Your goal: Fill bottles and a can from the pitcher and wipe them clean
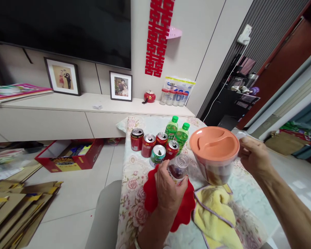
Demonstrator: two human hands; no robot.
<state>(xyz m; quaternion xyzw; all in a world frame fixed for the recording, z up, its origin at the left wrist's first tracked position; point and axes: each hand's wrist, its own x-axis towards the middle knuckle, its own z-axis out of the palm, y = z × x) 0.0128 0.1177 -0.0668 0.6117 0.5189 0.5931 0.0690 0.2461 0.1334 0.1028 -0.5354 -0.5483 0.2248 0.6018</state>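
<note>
My left hand [168, 188] is closed round a small clear jar [178, 168] with dark contents, above a red scalloped mat [182, 214]. My right hand [255, 155] grips the handle of a clear plastic pitcher [215, 169]. An orange lid [214, 143] covers the pitcher, and some brownish liquid shows at its bottom. Whether the pitcher touches the table I cannot tell. Just in front of it lies a crumpled yellow towel [217, 214]. Beyond the jar are several opened red cans [148, 145], a green-and-white can [157, 155] and two green-capped bottles [181, 136].
A flowered cloth covers the table [132, 207]. Behind it, a low cabinet [98, 103] carries framed photos [121, 86], a red pot [149, 97] and several red-lidded jars [172, 98]. Flattened cardboard [18, 211] and a red box [69, 157] lie on the floor to the left.
</note>
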